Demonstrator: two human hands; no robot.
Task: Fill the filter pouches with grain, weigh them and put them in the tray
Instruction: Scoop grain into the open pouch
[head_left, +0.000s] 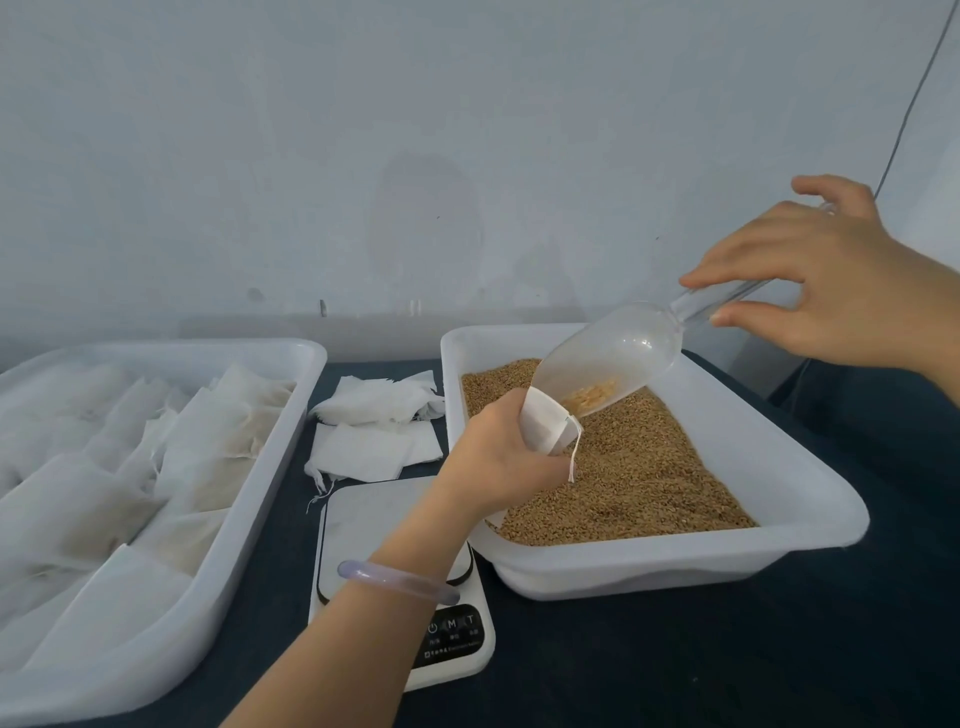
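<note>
My left hand grips a white filter pouch over the grain tray, its mouth up and its drawstring dangling. My right hand holds the handle of a clear plastic scoop, tilted down with its lip at the pouch mouth. A little grain lies at the scoop's low end. Brown grain fills the tray. A white scale sits under my left forearm. The white tray on the left holds several filled pouches.
A loose pile of empty white pouches lies on the dark table between the two trays, behind the scale. A grey wall stands close behind. A thin cable runs down the wall at the upper right.
</note>
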